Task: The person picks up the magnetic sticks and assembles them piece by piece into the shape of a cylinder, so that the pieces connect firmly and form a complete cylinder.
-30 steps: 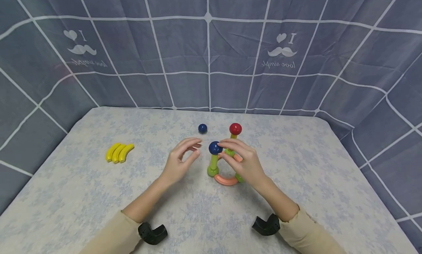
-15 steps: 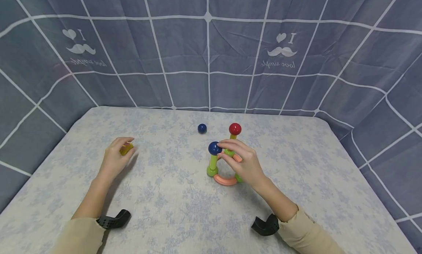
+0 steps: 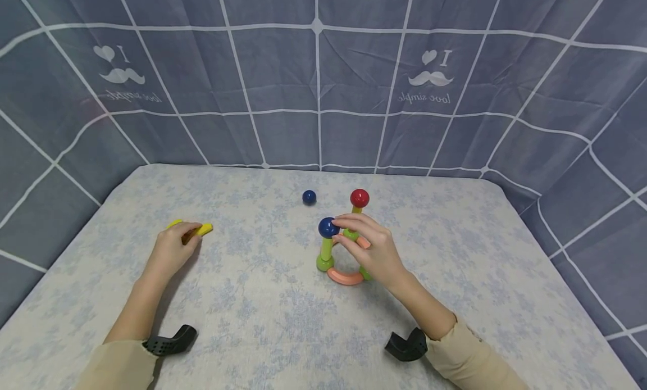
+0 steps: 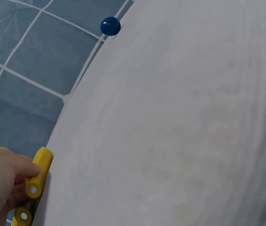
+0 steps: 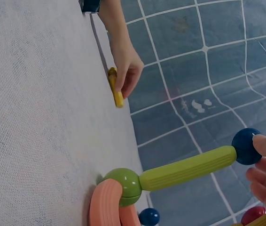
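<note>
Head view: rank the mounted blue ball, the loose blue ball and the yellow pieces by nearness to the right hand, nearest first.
1. Mounted blue ball: atop the green rod, touched by the right hand.
2. Loose blue ball: farther back, to that hand's left.
3. Yellow pieces: far left, at the left hand.

left hand (image 3: pixel 171 250): pinches yellow piece (image 3: pixel 205 229) | right hand (image 3: pixel 375 246): holds blue ball (image 3: pixel 328 227) atop green rod (image 3: pixel 327 249)

Open lane is running across table (image 3: pixel 263 300) between yellow pieces (image 3: pixel 204 229) and green post (image 3: pixel 327 249), lone blue ball (image 3: pixel 309 198) obstructing toward the back.
</note>
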Motion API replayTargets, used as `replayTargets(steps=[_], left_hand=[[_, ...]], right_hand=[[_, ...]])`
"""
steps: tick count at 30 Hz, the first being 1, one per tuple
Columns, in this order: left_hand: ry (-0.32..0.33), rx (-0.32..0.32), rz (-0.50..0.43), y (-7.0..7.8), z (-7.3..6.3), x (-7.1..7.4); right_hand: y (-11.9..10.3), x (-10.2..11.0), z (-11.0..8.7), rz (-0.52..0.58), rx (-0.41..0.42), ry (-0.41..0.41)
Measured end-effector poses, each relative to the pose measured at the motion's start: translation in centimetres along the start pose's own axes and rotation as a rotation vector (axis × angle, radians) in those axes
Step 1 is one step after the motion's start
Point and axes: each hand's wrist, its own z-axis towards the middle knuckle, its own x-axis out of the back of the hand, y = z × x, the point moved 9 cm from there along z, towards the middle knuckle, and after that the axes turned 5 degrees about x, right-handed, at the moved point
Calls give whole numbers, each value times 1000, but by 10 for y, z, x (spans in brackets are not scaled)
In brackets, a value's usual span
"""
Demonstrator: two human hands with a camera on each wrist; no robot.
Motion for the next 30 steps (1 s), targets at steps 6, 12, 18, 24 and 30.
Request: replayTargets(steps=[6, 12, 18, 24, 30], left_hand=[[-59, 22, 56, 10, 8, -9], [-102, 18, -166, 49, 22, -21], [-233, 35, -391, 117, 40, -36], [-354, 98, -596, 171, 48, -51], [-439, 152, -714, 200, 49, -68]], right_hand=[[-1, 0, 0, -9, 5, 6], [-3, -1, -1, -37, 29, 11], [-4, -1, -4, -98, 52, 17], [-5, -1, -4, -133, 58, 12], [-6, 0, -4, -151, 78, 11]])
